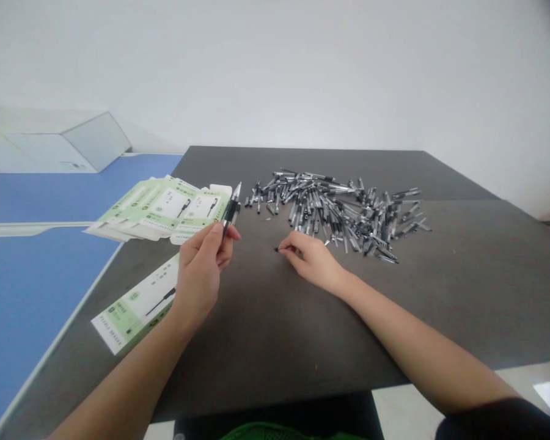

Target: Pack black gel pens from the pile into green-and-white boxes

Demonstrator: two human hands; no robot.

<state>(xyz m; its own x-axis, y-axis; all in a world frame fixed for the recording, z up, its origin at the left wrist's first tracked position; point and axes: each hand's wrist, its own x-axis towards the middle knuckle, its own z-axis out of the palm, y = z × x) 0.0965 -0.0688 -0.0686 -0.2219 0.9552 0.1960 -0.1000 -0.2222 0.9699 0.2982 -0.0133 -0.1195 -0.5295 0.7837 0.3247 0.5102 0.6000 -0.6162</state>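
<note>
My left hand (206, 263) is closed round a pen (231, 208) with a black grip, its pale tip pointing up and away. A second dark shape shows beside that pen, so there may be more than one in the fingers. My right hand (309, 260) is pinched low over the table, just in front of a heap of loose pens (330, 211). From its fingertips pokes a small black end (276, 249); the rest of that piece is hidden. A green and white pen box (140, 302) lies under my left wrist, partly covered by it.
Flat green and white cartons (162, 208) are stacked loosely at the left back of the dark table (440, 293). A blue surface (27, 275) adjoins on the left, bearing a large white box (41, 143). Behind stands a white wall (302, 73).
</note>
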